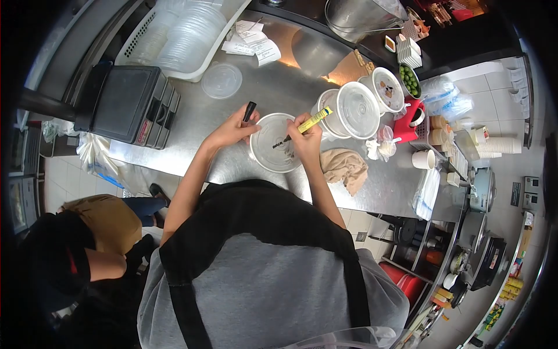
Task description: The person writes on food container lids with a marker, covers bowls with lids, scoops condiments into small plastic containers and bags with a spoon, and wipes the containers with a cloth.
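Observation:
A round white tub with a translucent lid (268, 152) stands on the steel counter in front of me. Dark handwriting shows on the lid. My right hand (304, 138) grips a yellow marker (317, 118), its tip down at the writing. My left hand (233, 129) is closed round a black marker cap (249, 111), with its fingers at the tub's left rim. Right of my right hand are lidded white tubs (357, 110), and a crumpled tan cloth (344, 168) lies below them. A loose clear lid (221, 81) rests flat beyond my left hand.
Black drawers (125, 104) stand at the left, beside a white basket (195, 74) of clear lids. Paper slips (253, 43) lie at the back. Limes (409, 80) and a red container (408, 123) are on the right. Another person (104, 221) is at lower left.

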The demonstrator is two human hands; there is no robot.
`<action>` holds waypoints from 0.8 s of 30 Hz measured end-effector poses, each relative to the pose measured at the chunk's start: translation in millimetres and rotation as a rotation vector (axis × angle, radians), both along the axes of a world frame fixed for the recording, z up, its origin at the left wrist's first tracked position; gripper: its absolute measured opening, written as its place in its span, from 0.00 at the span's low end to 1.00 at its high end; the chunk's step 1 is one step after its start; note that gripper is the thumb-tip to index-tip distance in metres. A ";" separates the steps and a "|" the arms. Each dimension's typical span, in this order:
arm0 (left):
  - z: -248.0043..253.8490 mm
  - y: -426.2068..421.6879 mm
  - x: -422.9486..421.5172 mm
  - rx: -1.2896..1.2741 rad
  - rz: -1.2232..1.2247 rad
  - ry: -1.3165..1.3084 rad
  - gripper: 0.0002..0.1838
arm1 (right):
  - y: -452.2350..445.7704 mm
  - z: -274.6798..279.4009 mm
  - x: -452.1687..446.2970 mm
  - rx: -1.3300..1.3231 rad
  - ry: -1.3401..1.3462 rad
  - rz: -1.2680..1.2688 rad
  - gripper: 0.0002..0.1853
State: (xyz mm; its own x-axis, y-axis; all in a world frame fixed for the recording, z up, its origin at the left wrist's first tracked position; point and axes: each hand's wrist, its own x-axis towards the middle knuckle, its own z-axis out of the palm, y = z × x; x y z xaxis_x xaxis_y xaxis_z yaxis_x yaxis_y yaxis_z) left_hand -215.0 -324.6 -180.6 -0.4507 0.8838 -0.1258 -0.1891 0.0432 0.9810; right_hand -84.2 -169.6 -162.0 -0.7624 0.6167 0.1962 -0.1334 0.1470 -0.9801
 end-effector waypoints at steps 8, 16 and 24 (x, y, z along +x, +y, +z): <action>3.1 -0.3 1.1 -0.006 -0.004 0.001 0.15 | -1.5 0.0 0.0 0.049 -0.060 0.000 0.12; 3.2 0.0 1.6 0.011 0.005 -0.010 0.15 | -2.5 1.8 0.7 0.075 -0.057 -0.014 0.12; 1.1 -0.1 1.2 0.003 -0.005 -0.020 0.15 | -2.1 3.4 1.9 0.139 -0.101 -0.034 0.12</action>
State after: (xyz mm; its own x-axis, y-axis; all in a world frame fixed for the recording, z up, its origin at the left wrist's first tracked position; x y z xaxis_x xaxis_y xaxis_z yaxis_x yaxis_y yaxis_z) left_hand -213.8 -324.7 -179.4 -0.4434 0.8865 -0.1320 -0.2084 0.0413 0.9772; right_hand -82.3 -171.7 -158.6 -0.7616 0.6147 0.2053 -0.0283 0.2849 -0.9581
